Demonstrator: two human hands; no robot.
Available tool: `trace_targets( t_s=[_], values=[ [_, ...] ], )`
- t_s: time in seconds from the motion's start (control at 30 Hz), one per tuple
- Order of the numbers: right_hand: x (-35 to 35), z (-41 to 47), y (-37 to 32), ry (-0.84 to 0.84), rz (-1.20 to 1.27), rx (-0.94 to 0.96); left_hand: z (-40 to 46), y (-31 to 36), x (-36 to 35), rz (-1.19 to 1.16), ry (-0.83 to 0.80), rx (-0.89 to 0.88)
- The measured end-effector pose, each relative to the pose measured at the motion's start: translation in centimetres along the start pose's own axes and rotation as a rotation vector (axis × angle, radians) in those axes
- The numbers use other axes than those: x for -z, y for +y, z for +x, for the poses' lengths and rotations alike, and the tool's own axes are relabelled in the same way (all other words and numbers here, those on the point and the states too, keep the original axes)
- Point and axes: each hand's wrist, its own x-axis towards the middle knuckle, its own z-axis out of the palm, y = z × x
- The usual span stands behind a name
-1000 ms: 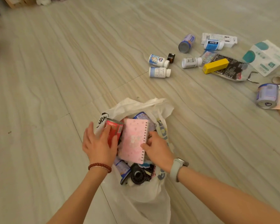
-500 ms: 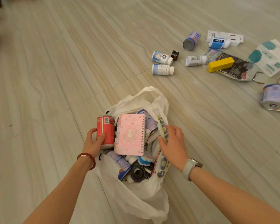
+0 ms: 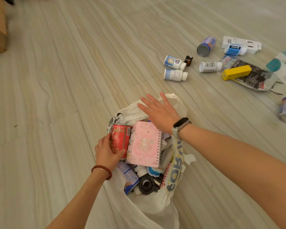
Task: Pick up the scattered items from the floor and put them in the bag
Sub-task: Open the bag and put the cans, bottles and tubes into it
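Left hand (image 3: 106,152) grips the red metal drink can (image 3: 120,140) at the mouth of the white plastic bag (image 3: 149,210) (pretty stuffed), beside a pink spiral notebook (image 3: 144,144). Right hand (image 3: 160,111) hovers flat, fingers spread, above the bag's far rim. White pill bottles (image 3: 175,74) lie well apart on the floor.

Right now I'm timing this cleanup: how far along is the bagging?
Partly done: the bag already holds a pink notebook and more. The left hand grips a red can at its mouth; the right hand is open. Bottles, a yellow box and other items remain on the floor.

The pale wood-grain tiled floor (image 3: 73,80) carries a filled white plastic bag (image 3: 149,207), white pill bottles (image 3: 175,74), a yellow rectangular box (image 3: 236,72) and lavender tin cans (image 3: 205,47).
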Motion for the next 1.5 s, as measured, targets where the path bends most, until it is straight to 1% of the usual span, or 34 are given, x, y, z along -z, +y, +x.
trace_targets(
  t_s=[0.07, 0.13, 0.17, 0.2, 0.27, 0.37, 0.4, 0.43, 0.5, 0.57, 0.6, 0.77, 0.83, 0.9, 0.93, 0.97, 1.03, 1.1, 1.17, 1.2, 1.27, 1.33, 1.37, 1.4, 1.47, 1.5],
  values=[
    [-0.4, 2.1, 0.0, -0.124, -0.06, 0.017, -0.1, 0.3, -0.1, 0.076, 0.033, -0.03],
    [-0.7, 3.5, -0.2, -0.274, -0.01, -0.038, -0.5, 0.5, -0.2, 0.085, 0.035, -0.056],
    [-0.8, 3.8, -0.4, -0.315, 0.023, -0.06, -0.7, 0.5, -0.2, 0.089, 0.035, -0.066],
    [-0.8, 3.7, -0.6, -0.312, 0.064, -0.077, -0.8, 0.5, -0.2, 0.092, 0.025, -0.071],
    [-1.0, 3.3, -0.5, -0.199, 0.203, -0.118, -0.9, 0.3, -0.2, 0.054, -0.002, -0.082],
    [-0.4, 1.9, 0.0, -0.008, 0.506, -0.26, -0.8, 0.0, -0.3, -0.083, -0.026, -0.117],
    [0.0, 1.5, 0.1, 0.049, 0.537, -0.258, -0.9, 0.1, -0.4, -0.117, -0.027, -0.121],
    [0.4, 1.2, 0.0, 0.092, 0.539, -0.241, -1.0, 0.3, -0.6, -0.141, -0.011, -0.125],
    [1.5, 0.8, -0.1, 0.221, 0.563, -0.225, -1.3, 0.9, -0.9, -0.145, 0.077, -0.159],
    [2.9, 0.7, 0.0, 0.38, 0.632, -0.268, -1.8, 1.5, -1.0, -0.109, 0.166, -0.241],
    [3.5, 0.6, 0.3, 0.428, 0.64, -0.281, -2.0, 1.9, -0.9, -0.098, 0.199, -0.271],
    [5.0, -1.4, 1.2, 0.511, 0.623, -0.281, -2.1, 4.1, 1.5, -0.195, 0.291, -0.304],
    [5.8, -2.3, 1.3, 0.539, 0.62, -0.274, -2.3, 5.3, 2.9, -0.253, 0.299, -0.325],
    [6.3, -3.2, 1.5, 0.522, 0.598, -0.26, -2.7, 6.1, 3.9, -0.281, 0.264, -0.346],
    [6.1, -3.8, 1.5, 0.48, 0.569, -0.244, -3.1, 6.2, 4.2, -0.277, 0.234, -0.361],
    [5.7, -4.5, 1.5, 0.407, 0.534, -0.222, -3.5, 6.0, 4.5, -0.278, 0.199, -0.367],
    [4.4, -6.1, 1.4, 0.222, 0.483, -0.186, -4.2, 5.2, 4.6, -0.328, 0.116, -0.324],
    [3.2, -7.8, 1.1, 0.087, 0.448, -0.153, -4.9, 3.9, 4.5, -0.331, 0.043, -0.293],
    [2.4, -9.1, 0.7, -0.004, 0.387, -0.139, -5.6, 2.5, 4.3, -0.21, -0.023, -0.322],
    [2.0, -9.6, 0.5, -0.037, 0.353, -0.136, -5.8, 1.5, 4.1, -0.09, -0.057, -0.368],
    [1.4, -10.2, 0.2, -0.095, 0.302, -0.138, -6.5, 0.1, 3.5, 0.244, -0.112, -0.513],
    [1.1, -10.3, 0.2, -0.133, 0.259, -0.128, -7.1, -1.3, 2.9, 0.566, -0.236, -0.568],
    [1.0, -10.2, 0.2, -0.142, 0.236, -0.118, -7.3, -2.0, 2.8, 0.658, -0.324, -0.558],
    [1.0, -10.0, 0.2, -0.147, 0.214, -0.112, -7.4, -2.7, 2.7, 0.703, -0.386, -0.551],
    [0.8, -9.6, 0.4, -0.145, 0.168, -0.099, -7.0, -3.6, 2.8, 0.777, -0.395, -0.599],
    [0.7, -9.4, 0.4, -0.143, 0.141, -0.085, -6.8, -3.9, 2.9, 0.84, -0.342, -0.66]
  ],
)
